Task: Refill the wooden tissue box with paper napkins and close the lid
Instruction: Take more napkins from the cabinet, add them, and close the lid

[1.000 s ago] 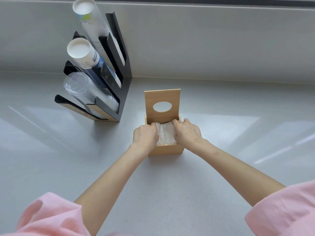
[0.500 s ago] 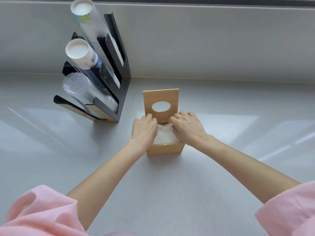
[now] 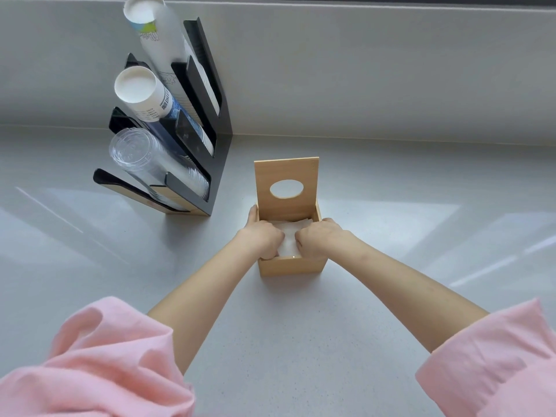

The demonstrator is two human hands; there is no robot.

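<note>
The wooden tissue box (image 3: 291, 267) stands on the grey counter, and its lid (image 3: 307, 173) with an oval hole is raised upright at the back. White paper napkins (image 3: 289, 234) lie inside the box. My left hand (image 3: 261, 239) and my right hand (image 3: 319, 238) are both in the box's opening. Their fingers are curled down onto the napkins, left and right of the stack's middle. My left thumb rests outside the left wall. The fingertips are hidden inside the box.
A black cup dispenser (image 3: 210, 164) stands at the back left. It holds two stacks of paper cups (image 3: 141, 91) and a stack of clear plastic cups (image 3: 144, 161). A low grey wall (image 3: 391, 70) runs behind the counter (image 3: 301, 341).
Both hands have drawn back from the box's far edge near the lid to its near half. They now sit lower, pressed onto the napkins. The lid has stayed upright.
</note>
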